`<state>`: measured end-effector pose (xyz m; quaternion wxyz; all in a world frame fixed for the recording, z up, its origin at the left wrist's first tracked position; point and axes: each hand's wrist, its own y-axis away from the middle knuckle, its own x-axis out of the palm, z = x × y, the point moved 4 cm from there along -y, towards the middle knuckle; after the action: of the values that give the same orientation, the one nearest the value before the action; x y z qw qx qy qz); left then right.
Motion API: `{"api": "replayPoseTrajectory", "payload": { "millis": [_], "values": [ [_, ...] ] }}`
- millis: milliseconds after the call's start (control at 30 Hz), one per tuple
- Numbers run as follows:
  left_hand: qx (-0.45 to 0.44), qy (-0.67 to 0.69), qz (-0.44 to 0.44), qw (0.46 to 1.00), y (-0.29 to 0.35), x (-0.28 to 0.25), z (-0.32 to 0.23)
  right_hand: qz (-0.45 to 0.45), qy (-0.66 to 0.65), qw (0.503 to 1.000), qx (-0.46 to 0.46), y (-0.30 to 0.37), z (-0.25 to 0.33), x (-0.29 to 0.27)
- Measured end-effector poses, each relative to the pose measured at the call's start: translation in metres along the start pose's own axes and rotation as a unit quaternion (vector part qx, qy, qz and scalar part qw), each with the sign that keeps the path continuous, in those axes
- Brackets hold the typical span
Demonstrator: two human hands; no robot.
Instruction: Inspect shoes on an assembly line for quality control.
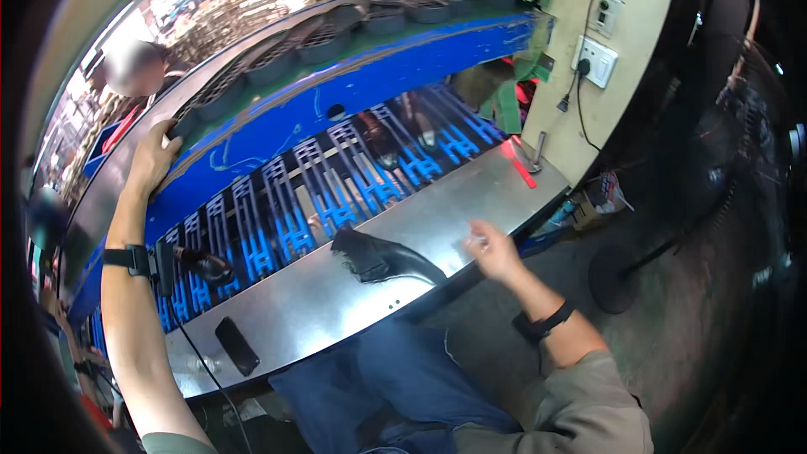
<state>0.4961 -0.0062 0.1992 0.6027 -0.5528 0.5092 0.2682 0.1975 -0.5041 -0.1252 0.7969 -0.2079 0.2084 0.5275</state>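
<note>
My left hand (151, 155) reaches up to the far ledge at the left, its fingers curled at a dark piece beside the blue panel (277, 130). Whether it grips that piece is hard to make out. Over the near edge of the metal ledge (311, 311), my right hand (496, 254) is drawn together with bent fingertips, slightly blurred; anything between them is too small to name. A black boot (378, 259) lies on its side on this ledge, between my hands and nearer the right one. Both wrists wear black straps.
Behind the ledge runs a conveyor of blue-tipped bars (294, 240) carrying dark shoes (380, 147). Round black pieces (324, 42) line the top shelf. A hammer (536, 154) and a red-handled tool (519, 166) lie right; a black phone-like object (237, 345) lies left. A socket (597, 61) has a cord.
</note>
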Motion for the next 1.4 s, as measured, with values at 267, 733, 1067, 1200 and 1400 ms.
{"api": "replayPoseTrajectory", "payload": {
  "millis": [267,733,1067,1200,1400],
  "values": [
    [0.066,-0.049,-0.124,0.989,0.01,-0.008,-0.041,-0.406,0.439,0.757,-0.263,-0.156,0.081,-0.339],
    [0.04,0.035,-0.106,0.993,0.005,-0.006,-0.022,-0.298,0.655,0.681,-0.136,-0.214,0.097,-0.379],
    [0.185,0.243,-0.258,0.917,0.148,-0.05,-0.073,-0.093,0.581,0.751,-0.3,-0.108,-0.024,-0.18],
    [0.385,0.131,-0.195,0.892,0.31,-0.059,-0.136,0.131,0.131,0.981,-0.054,0.006,0.034,0.031],
    [0.218,0.146,0.083,0.961,0.58,0.099,-0.163,0.093,0.26,0.944,-0.183,0.026,0.057,0.111]
  ]
}}
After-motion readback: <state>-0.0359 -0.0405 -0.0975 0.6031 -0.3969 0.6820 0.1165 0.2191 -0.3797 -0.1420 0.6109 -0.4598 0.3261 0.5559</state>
